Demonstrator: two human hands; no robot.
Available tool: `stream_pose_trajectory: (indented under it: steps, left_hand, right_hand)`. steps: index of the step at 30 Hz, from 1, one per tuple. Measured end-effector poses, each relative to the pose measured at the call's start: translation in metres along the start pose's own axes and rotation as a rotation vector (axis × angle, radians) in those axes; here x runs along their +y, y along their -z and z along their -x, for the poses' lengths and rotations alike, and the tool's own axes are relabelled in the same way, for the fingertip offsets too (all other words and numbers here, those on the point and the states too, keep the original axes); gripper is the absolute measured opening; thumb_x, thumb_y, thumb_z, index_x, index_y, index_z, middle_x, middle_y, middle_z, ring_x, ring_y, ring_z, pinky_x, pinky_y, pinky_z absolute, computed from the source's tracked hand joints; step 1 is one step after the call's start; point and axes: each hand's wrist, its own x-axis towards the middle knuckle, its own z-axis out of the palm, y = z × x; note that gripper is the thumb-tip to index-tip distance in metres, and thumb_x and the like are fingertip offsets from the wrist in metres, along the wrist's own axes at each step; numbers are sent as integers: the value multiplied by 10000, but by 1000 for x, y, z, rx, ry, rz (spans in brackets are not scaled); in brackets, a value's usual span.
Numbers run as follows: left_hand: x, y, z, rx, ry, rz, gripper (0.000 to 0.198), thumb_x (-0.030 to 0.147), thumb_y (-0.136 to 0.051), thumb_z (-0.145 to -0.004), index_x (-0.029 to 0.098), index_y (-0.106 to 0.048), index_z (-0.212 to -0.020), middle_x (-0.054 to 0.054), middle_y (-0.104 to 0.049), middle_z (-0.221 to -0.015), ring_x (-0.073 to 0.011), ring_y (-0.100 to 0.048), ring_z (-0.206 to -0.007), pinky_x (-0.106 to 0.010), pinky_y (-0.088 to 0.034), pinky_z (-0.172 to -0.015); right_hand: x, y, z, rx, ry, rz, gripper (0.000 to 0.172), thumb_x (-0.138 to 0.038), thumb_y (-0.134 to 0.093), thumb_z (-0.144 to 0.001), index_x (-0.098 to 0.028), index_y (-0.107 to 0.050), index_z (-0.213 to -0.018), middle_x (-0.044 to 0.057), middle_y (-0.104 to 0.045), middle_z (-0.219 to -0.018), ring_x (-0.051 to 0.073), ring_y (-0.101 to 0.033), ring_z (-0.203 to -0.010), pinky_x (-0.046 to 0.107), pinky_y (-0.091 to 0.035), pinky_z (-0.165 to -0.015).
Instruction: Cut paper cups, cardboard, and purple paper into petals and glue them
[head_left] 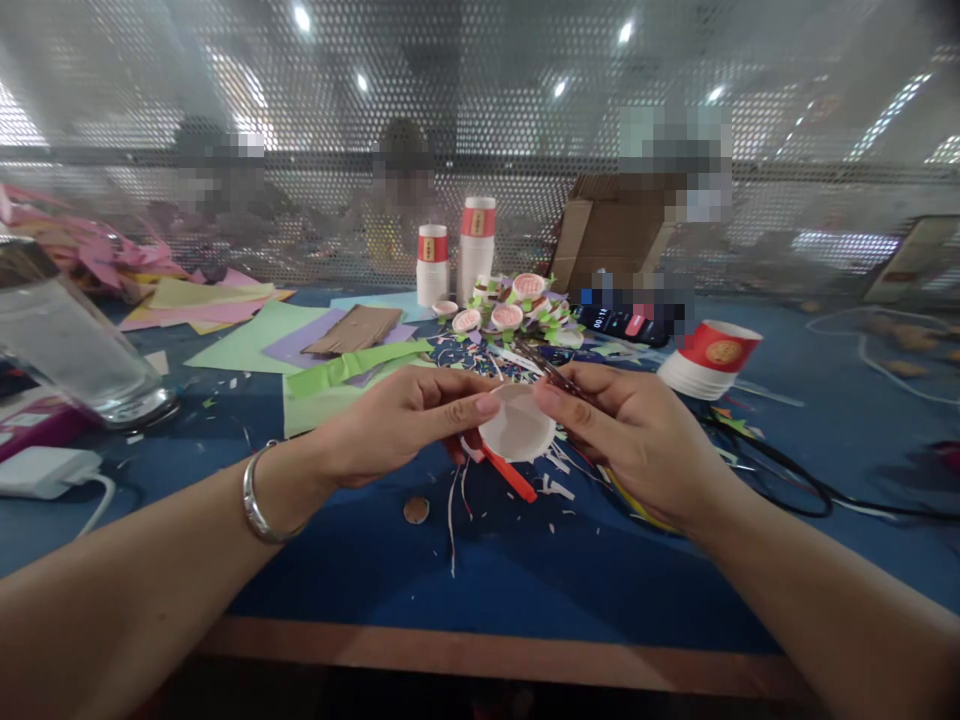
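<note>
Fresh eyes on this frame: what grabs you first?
Dead centre, the left hand and right hand pinch a white paper disc from either side, with a red strip hanging off its lower edge. Behind it sits a cluster of paper flowers, with upright red-and-white cup stacks just beyond and a tipped stack of cups to the right. Paper scraps litter the blue table.

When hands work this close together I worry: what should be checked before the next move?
1. Left hand pinches the white round paper disc: ok.
2. Right hand holds the thin dark metal tool: ok.
3. Fingertips clear of the tool's tip: cannot tell.
4. Blue tabletop under the hands free of white paper shreds: not ok.
5. Clear glass jar apart from the left arm: ok.
</note>
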Motion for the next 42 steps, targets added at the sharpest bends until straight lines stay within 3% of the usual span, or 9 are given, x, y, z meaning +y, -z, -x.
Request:
stream_pose_trajectory:
  steps: [5, 6, 9, 12, 16, 20, 26, 31, 42]
  left_hand:
    - [6, -5, 4, -20, -18, 66, 367, 428, -687, -937, 180, -709, -1207, -77, -714, -1027, -152, -671, -856, -235, -579, -690]
    - [8, -7, 5, -34, -22, 96, 425, 394, -738, -902, 197, -663, -1271, -75, -700, -1067, -163, -679, -894, -251, -593, -724]
    - [8, -15, 10, -41, -4, 141, 875, 236, -889, -742, 313, -425, -1480, -51, -640, -1150, -175, -704, -878, -304, -617, -764]
    - [1, -23, 12, 28, -90, 113, 976, 180, -905, -709, 346, -344, -1489, -49, -591, -1186, -179, -696, -915, -315, -614, -806]
    - [-8, -28, 8, 125, -214, 63, 787, 198, -898, -726, 287, -436, -1357, -52, -581, -1157, -170, -651, -930, -271, -581, -763]
    - [-5, -26, 6, 148, -214, 20, 614, 252, -879, -759, 249, -490, -1235, -36, -606, -1111, -129, -618, -834, -229, -515, -675]
    - [-5, -20, 3, 133, -238, -17, 565, 237, -857, -788, 243, -518, -1240, -28, -644, -1071, -156, -648, -924, -256, -515, -777]
    - [-5, -10, 1, 173, -294, -109, 535, 279, -850, -791, 214, -534, -1218, -47, -646, -1081, -165, -628, -916, -268, -503, -770]
    - [4, 2, 5, 325, -310, -433, 467, 242, -811, -807, 263, -567, -1205, -24, -627, -1058, -124, -552, -730, -252, -415, -587]
  right_hand:
    - [0, 0, 1, 28, 1, -21, 354, -543, -753, -843, -195, -692, -863, -44, -529, -619, 83, -356, -497, 255, -236, -424]
    - [0, 0, 1, 36, 8, -31, 356, -549, -749, -845, -198, -688, -862, -48, -515, -610, 82, -342, -492, 255, -229, -422]
    - [1, -1, 1, 56, 22, -44, 355, -555, -733, -855, -206, -669, -851, -53, -497, -605, 83, -325, -488, 258, -224, -425]
    - [2, -3, 1, 66, 28, -31, 351, -553, -715, -865, -206, -661, -864, -52, -488, -604, 89, -339, -492, 261, -237, -432]
    - [2, -4, 0, 56, 20, -38, 360, -559, -701, -873, -203, -656, -893, -81, -400, -565, 83, -286, -470, 261, -220, -424]
    - [1, -5, 1, 29, 10, -42, 340, -534, -698, -891, -197, -652, -884, -88, -369, -571, 68, -237, -460, 252, -171, -402]
    - [1, -6, 2, 14, -13, -19, 428, -613, -744, -826, -201, -656, -899, -91, -362, -558, 70, -246, -450, 253, -147, -389]
    - [4, -2, 1, 26, 52, -9, 464, -674, -596, -921, -216, -619, -846, -81, -299, -568, 85, -200, -471, 269, -155, -407]
    - [-1, 3, 0, 42, 57, 451, 490, -674, -594, -912, -201, -646, -795, -26, -495, -624, 126, -414, -568, 293, -297, -518]
